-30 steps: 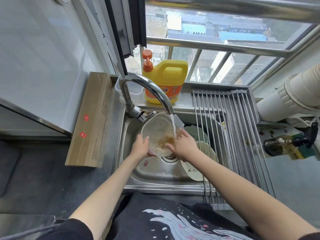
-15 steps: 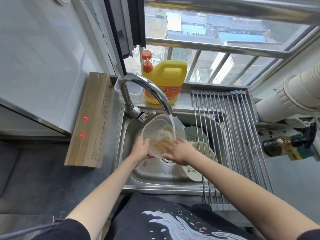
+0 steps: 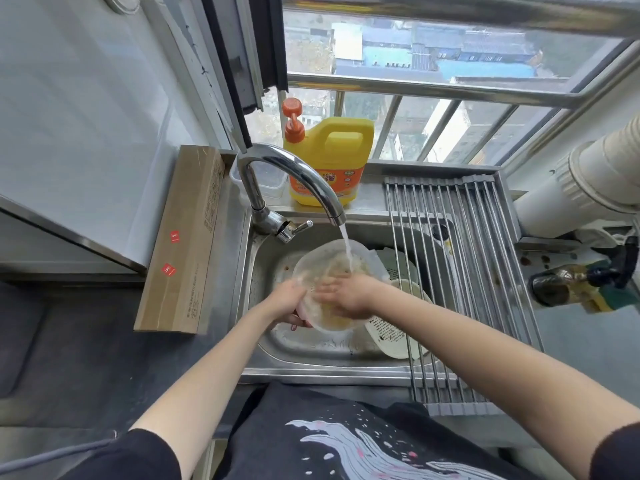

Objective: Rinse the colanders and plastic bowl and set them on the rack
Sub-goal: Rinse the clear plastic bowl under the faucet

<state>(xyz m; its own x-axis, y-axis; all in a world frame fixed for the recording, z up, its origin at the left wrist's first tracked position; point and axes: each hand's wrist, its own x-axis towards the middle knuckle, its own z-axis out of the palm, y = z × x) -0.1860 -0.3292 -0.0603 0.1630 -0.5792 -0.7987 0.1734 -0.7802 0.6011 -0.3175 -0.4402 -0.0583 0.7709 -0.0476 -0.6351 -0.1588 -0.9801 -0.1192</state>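
A clear plastic bowl (image 3: 327, 263) with brownish residue tilts under the running tap (image 3: 298, 183) in the steel sink (image 3: 263, 344). My left hand (image 3: 289, 299) grips its left rim from below. Inside the bowl, my right hand (image 3: 349, 294) lies flat with fingers spread, rubbing the wall. A cream colander (image 3: 391, 336) leans in the sink to the right, partly under the roll-up metal rack (image 3: 460, 271). A second, greenish colander (image 3: 398, 261) sits behind the bowl, mostly hidden.
A yellow detergent jug (image 3: 329, 164) with an orange pump stands on the sill behind the tap. A long cardboard box (image 3: 183, 244) lies left of the sink. A dark bottle (image 3: 568, 282) and a white pipe (image 3: 581, 188) are at the right.
Both hands and the bowl have shifted lower and nearer to me. My right hand has slid from the bowl's right side down across its inside.
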